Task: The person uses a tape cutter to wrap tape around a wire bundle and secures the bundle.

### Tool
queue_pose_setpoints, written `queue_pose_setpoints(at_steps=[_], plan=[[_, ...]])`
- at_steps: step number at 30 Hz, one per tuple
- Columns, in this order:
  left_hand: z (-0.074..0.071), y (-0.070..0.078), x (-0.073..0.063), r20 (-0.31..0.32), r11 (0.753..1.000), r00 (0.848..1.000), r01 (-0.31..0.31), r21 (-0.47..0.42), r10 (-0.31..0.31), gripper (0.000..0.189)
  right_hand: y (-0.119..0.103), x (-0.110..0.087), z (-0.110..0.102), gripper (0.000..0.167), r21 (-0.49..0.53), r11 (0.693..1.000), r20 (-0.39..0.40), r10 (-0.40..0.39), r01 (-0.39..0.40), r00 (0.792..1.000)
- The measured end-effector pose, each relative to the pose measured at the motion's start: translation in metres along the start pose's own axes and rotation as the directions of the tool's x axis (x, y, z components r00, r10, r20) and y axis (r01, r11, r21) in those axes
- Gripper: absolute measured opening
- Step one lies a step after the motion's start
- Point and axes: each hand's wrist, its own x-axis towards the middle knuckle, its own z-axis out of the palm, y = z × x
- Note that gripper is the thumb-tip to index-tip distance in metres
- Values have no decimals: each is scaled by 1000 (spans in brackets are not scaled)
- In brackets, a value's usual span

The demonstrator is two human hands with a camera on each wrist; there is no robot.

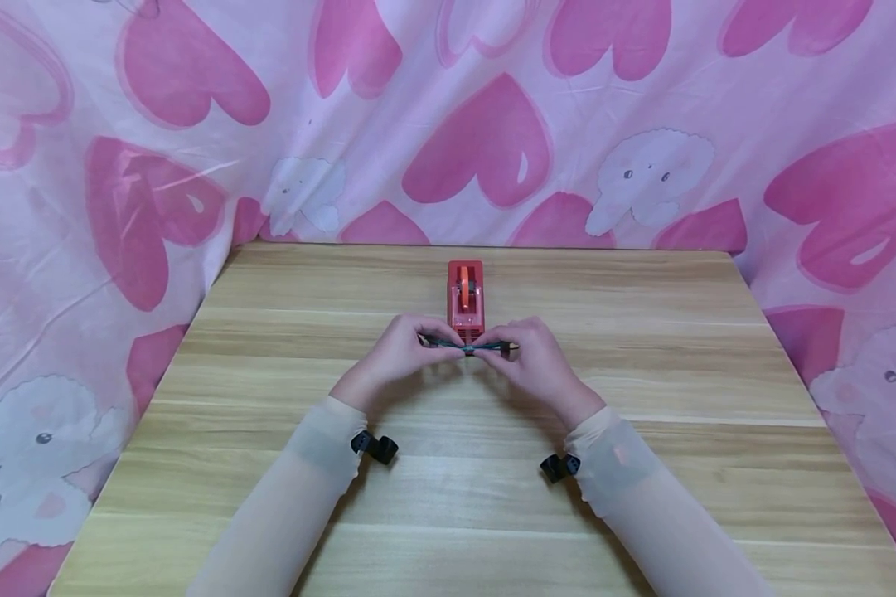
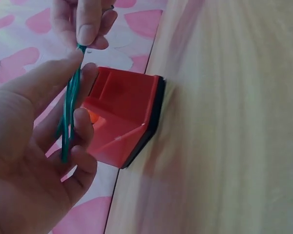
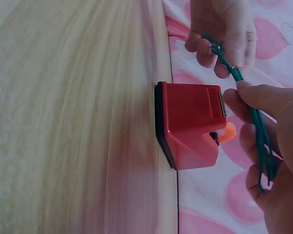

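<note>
A small bundle of thin green cords or wires [image 2: 71, 107] stretches between both hands, its ends fanning out over the palms. My left hand [image 1: 403, 342] pinches the bundle near its middle between thumb and fingertips. Close beside it, my right hand [image 1: 535, 352] pinches the same bundle, the fingertips of the two hands almost meeting. Just beyond the hands, a red tape dispenser [image 3: 190, 109] stands on the table, with a black base, a serrated cutting edge [image 3: 223, 104] and an orange ring [image 1: 465, 288]. Whether tape lies around the bundle is too small to tell.
The dispenser stands on a wood-grain table [image 1: 462, 514], toward its far side. A pink curtain [image 1: 477, 141] with hearts and white cartoon animals hangs behind the table and along both sides. Small black cameras [image 1: 376, 448] sit on the wrists.
</note>
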Motion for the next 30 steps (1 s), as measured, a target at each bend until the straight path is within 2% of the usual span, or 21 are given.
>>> queue_pose_setpoints(at_steps=[9, 13, 17, 22, 26, 30], plan=[[-2, -2, 2, 15, 999, 999, 34, -9, -34, 7, 0, -2, 1, 12, -137, 980, -104, -158, 144, 982], [-1, -3, 2, -4, 998, 999, 46, -34, -46, 9, 1, -2, 3, 14, -164, 971, -125, -197, 176, 972], [1, -3, 2, -37, 999, 998, 42, -18, -42, 8, 1, -3, 3, 15, -189, 964, -131, -214, 187, 968], [4, -4, 1, -53, 999, 998, -34, 13, 35, 5, -1, -2, 1, 13, -243, 961, -91, -159, 132, 983], [6, -4, 1, -51, 996, 995, -90, 27, 91, 5, -4, 2, -3, 13, -229, 972, 19, -42, 46, 999], [6, -5, 1, -58, 992, 991, -119, 50, 121, 6, -2, 10, -9, 15, -172, 985, 141, 56, -31, 988]])
